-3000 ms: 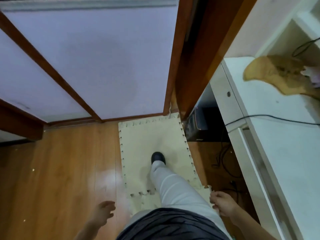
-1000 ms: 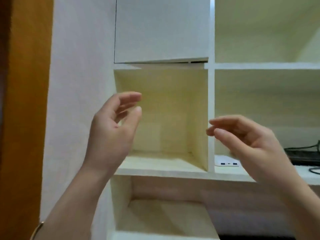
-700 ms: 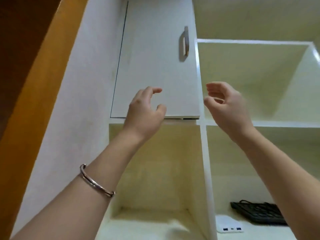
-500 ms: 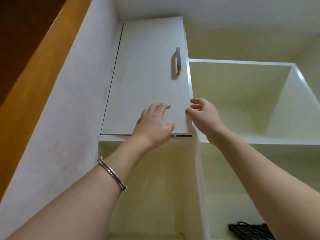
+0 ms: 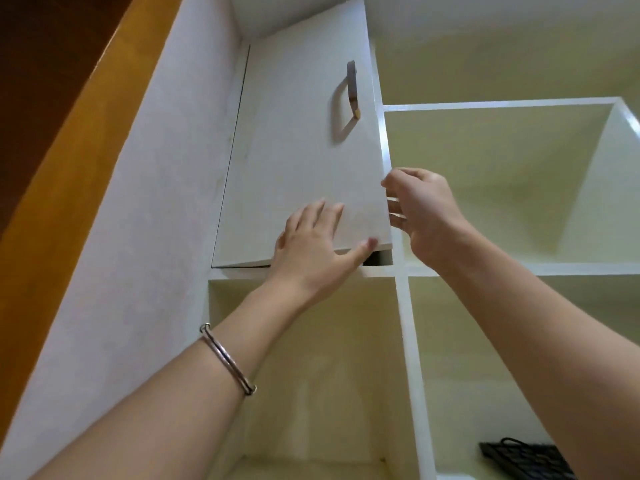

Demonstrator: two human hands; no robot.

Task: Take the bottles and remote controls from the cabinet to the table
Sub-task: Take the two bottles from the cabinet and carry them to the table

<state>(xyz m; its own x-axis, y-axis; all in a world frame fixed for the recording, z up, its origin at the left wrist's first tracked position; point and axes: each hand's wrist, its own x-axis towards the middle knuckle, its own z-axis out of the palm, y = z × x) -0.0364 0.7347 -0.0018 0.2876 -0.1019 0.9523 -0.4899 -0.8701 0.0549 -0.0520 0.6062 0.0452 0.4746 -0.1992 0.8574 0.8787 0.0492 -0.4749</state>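
Observation:
A white cabinet door (image 5: 294, 150) with a dark handle (image 5: 352, 88) hangs high on the left of a white shelf unit. It stands slightly ajar, with a dark gap at its lower right corner. My left hand (image 5: 313, 247) grips the door's bottom edge, fingers flat on the front and thumb under the edge. My right hand (image 5: 420, 213) has its fingertips hooked on the door's right edge. No bottles or remote controls are visible; the cabinet's inside is hidden.
Open white cubbies (image 5: 485, 181) lie right of and below the door. A black keyboard (image 5: 526, 460) lies on the lower right shelf. A white wall (image 5: 131, 237) and a wooden door frame (image 5: 69, 140) stand at the left.
I walked to the shelf unit and looked up. Both hands rose to the door and took hold of its lower and right edges; the door has come slightly ajar.

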